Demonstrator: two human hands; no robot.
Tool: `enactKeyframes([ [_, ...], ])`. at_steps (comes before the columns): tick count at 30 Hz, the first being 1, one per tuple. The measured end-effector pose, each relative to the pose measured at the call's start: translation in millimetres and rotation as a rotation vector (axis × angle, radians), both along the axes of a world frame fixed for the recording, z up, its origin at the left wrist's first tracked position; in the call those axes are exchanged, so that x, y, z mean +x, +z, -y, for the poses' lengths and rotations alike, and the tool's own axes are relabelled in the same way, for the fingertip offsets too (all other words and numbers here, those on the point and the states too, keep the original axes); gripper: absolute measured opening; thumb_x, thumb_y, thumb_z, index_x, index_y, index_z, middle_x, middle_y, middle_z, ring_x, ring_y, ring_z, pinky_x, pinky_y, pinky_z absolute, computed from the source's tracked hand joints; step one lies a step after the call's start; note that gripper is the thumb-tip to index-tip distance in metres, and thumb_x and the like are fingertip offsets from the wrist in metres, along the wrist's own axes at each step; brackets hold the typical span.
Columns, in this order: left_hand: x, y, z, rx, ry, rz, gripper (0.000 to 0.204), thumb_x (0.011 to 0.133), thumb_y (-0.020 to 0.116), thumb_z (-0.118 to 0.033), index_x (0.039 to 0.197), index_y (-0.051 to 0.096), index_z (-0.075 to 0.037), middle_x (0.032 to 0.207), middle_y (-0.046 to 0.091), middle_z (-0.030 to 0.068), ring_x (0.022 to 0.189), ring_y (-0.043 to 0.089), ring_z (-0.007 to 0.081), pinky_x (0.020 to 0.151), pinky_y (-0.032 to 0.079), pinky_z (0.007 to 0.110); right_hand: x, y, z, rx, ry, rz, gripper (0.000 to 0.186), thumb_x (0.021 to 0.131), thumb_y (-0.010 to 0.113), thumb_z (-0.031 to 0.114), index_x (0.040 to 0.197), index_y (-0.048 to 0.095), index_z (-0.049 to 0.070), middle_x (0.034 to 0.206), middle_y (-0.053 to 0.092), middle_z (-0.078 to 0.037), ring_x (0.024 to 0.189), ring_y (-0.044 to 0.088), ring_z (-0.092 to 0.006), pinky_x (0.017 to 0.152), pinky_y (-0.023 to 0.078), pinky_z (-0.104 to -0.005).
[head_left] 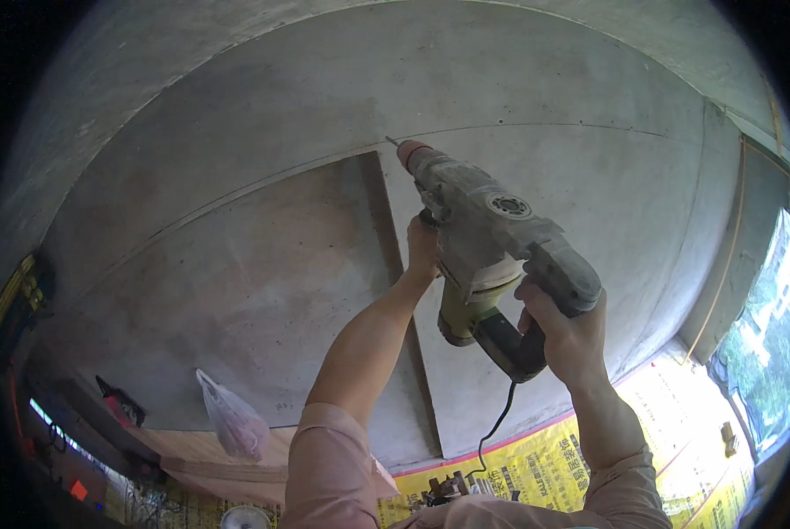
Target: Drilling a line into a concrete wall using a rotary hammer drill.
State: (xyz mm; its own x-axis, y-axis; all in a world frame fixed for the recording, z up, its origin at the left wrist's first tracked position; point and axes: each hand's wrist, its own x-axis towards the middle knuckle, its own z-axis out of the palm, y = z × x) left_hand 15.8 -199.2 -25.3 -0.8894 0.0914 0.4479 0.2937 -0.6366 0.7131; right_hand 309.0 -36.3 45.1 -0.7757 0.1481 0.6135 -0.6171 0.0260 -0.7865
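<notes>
Drilling overhead, head view: the right hand point(564, 339) is clamped around the black rear grip of a dusty grey-and-green corded rotary hammer drill point(487, 242), while the left hand point(423, 247) has its fingers closed on the side handle just behind the chuck, and the thin bit touches the grey concrete ceiling panel point(236, 264) beside a dark seam. The step in hand appears to be boring a hole; the next move probably calls for steady upward pressure with the bit square to the surface. A clear plastic bag point(233, 423) hangs lower left.
</notes>
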Motion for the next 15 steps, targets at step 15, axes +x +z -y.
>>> enactKeyframes([
  [15, 11, 8, 6, -0.189, 0.102, -0.235, 0.029, 0.087, 0.065, -0.021, 0.100, 0.064, 0.005, 0.097, 0.067, 0.0117, 0.083, 0.061, 0.0189, 0.070, 0.049, 0.039, -5, 5, 16, -0.012, -0.025, -0.002, 0.013, 0.086, 0.063, 0.008, 0.093, 0.063, -0.003, 0.072, 0.063, -0.005, 0.056, 0.057, -0.0107, 0.053, 0.045, -0.0266],
])
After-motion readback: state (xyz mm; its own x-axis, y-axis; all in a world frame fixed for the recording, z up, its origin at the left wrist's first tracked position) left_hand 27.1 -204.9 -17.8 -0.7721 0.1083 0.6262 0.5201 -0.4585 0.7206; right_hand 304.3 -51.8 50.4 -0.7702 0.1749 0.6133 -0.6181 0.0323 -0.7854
